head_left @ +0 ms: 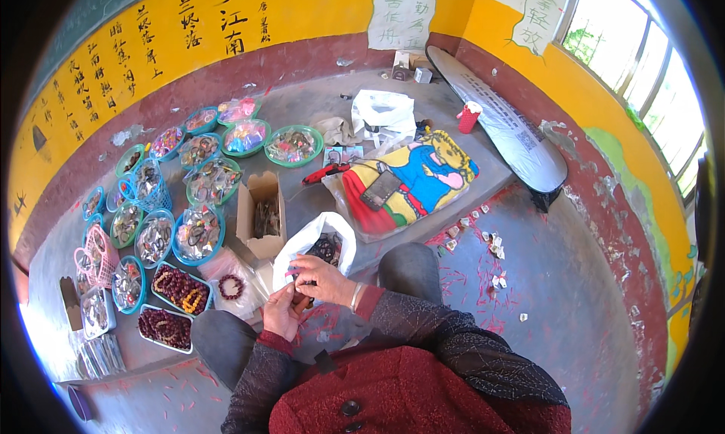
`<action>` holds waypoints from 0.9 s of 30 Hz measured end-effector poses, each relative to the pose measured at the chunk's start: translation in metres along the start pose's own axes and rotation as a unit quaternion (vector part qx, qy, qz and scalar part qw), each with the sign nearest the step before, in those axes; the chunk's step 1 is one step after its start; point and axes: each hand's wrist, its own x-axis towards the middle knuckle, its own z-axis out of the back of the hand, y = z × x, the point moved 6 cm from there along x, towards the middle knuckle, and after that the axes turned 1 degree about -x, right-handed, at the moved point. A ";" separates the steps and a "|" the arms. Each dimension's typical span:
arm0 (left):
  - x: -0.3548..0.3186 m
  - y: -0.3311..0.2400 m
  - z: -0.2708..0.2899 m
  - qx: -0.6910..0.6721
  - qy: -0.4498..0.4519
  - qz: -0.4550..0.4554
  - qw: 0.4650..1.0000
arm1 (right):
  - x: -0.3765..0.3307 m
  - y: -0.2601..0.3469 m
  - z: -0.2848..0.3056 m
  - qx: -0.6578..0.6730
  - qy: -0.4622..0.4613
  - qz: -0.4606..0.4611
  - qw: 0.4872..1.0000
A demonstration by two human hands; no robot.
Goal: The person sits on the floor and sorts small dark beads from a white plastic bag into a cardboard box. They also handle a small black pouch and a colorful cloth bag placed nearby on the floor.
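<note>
My left hand (pixel 281 315) and my right hand (pixel 328 281) meet in front of my lap, fingers pinched together. Between the fingertips is a small dark piece, too small to name. Just beyond them stands a white plastic bag (pixel 347 241), its mouth wide and dark small items inside. To its left is an uncovered cardboard box (pixel 246 213) with more small pieces in it. A dark red bead bracelet (pixel 231 287) lies on clear plastic bags (pixel 240 307) left of my hands. A pale bracelet (pixel 355 296) circles my right wrist.
Several round plastic baskets of small packaged goods, one a green basket (pixel 317 151), spread across the left. Trays of bead bracelets (pixel 165 328) sit by my left knee. A colourful cartoon mat (pixel 411 181) bears a dark phone-like device (pixel 381 190). A red cup (pixel 469 119) stands farther right.
</note>
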 end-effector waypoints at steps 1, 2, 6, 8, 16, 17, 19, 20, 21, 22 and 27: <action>-0.001 0.003 0.002 0.000 -0.004 -0.002 1.000 | 0.000 0.003 0.000 0.004 0.013 0.007 1.000; -0.001 0.005 0.003 -0.001 -0.008 -0.004 1.000 | 0.000 0.006 0.001 0.007 0.025 0.013 1.000; -0.006 0.010 -0.005 0.010 -0.036 0.007 0.999 | -0.003 0.004 0.001 -0.001 0.048 0.024 0.999; -0.007 0.012 -0.005 0.009 -0.045 0.016 0.999 | -0.004 0.003 0.000 -0.006 0.050 0.025 0.998; 0.001 0.012 -0.001 -0.016 -0.017 -0.033 0.999 | -0.001 -0.008 0.003 0.186 -0.068 -0.162 0.967; 0.000 0.009 -0.003 -0.009 -0.024 -0.045 0.999 | -0.003 -0.013 -0.002 0.255 -0.102 -0.180 0.944; 0.006 0.012 -0.002 -0.008 -0.001 -0.056 0.998 | -0.010 -0.036 -0.015 0.352 -0.073 -0.257 0.897; 0.006 0.011 -0.004 -0.014 -0.004 -0.060 0.998 | -0.010 -0.035 -0.015 0.387 -0.054 -0.275 0.878; 0.005 0.010 -0.005 -0.020 -0.007 -0.063 0.998 | -0.015 -0.043 -0.020 0.376 -0.047 -0.287 0.879; 0.005 0.009 -0.004 -0.022 -0.010 -0.062 0.998 | -0.015 -0.039 -0.018 0.383 -0.051 -0.292 0.875; 0.007 0.010 0.004 -0.011 -0.016 -0.066 0.998 | -0.012 -0.030 -0.013 0.415 -0.081 -0.311 0.851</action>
